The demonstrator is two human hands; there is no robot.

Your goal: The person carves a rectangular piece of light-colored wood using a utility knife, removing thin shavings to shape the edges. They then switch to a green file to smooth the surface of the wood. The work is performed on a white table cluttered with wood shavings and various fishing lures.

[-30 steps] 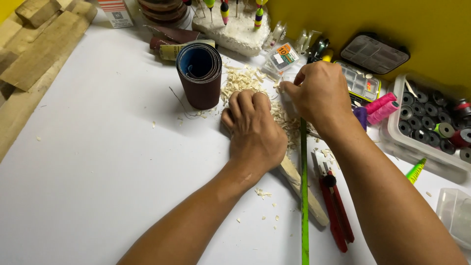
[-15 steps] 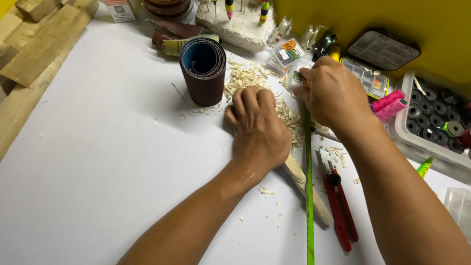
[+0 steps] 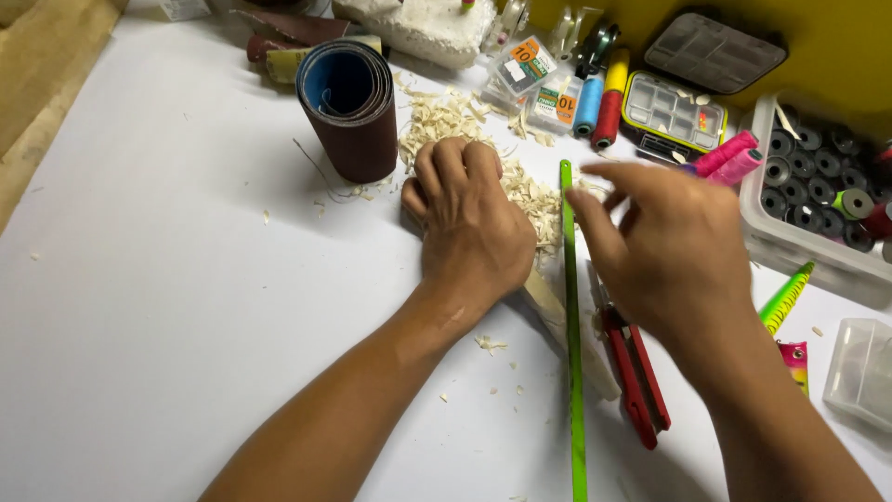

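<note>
My left hand (image 3: 469,223) lies palm down with curled fingers, pressing a pale wooden piece (image 3: 557,311) onto the white table amid a heap of wood shavings (image 3: 465,116). The wood sticks out from under the hand toward the lower right. A long thin green strip (image 3: 573,372) lies beside it, running toward me. Just right of the strip's far end is my right hand (image 3: 669,251), blurred, with its fingers apart and nothing seen in them. Red-handled pliers (image 3: 639,376) lie under my right wrist.
A brown sandpaper roll (image 3: 348,112) stands left of the shavings. At the back are thread spools (image 3: 599,102), small compartment boxes (image 3: 674,107) and a white foam block (image 3: 418,28). On the right are a clear tub of bobbins (image 3: 818,200), a green-yellow lure (image 3: 785,297) and a clear box (image 3: 859,367).
My right hand has left the far end of the green strip and come back toward me and to the right, fingers spreading. My left hand stays on the wood.
</note>
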